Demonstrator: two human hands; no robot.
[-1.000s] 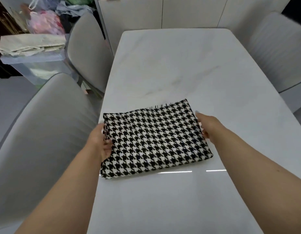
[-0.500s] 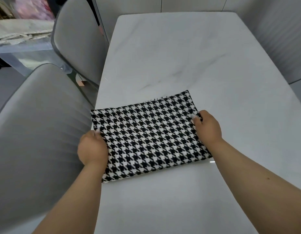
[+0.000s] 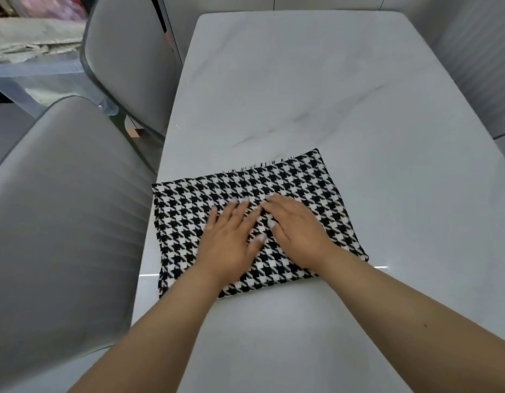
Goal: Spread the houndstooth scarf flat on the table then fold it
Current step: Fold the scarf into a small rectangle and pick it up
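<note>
The black-and-white houndstooth scarf (image 3: 296, 182) lies folded into a compact rectangle near the left edge of the white marble table (image 3: 316, 89). A short fringe shows along its far edge. My left hand (image 3: 228, 242) lies flat on the middle of the scarf with its fingers straight and spread. Beside it, my right hand (image 3: 295, 228) also presses flat on the fabric, fingers pointing toward the left hand. The fingertips of both hands nearly meet at the scarf's centre.
Two grey upholstered chairs (image 3: 61, 222) (image 3: 126, 61) stand along the table's left side. Another grey chair (image 3: 478, 61) is at the right. A clear plastic bin with pale cloth on it (image 3: 33, 66) sits at the far left.
Both hands have left the scarf's side edges and moved inward onto its top, now lying flat at the centre. The scarf has stayed in place.
</note>
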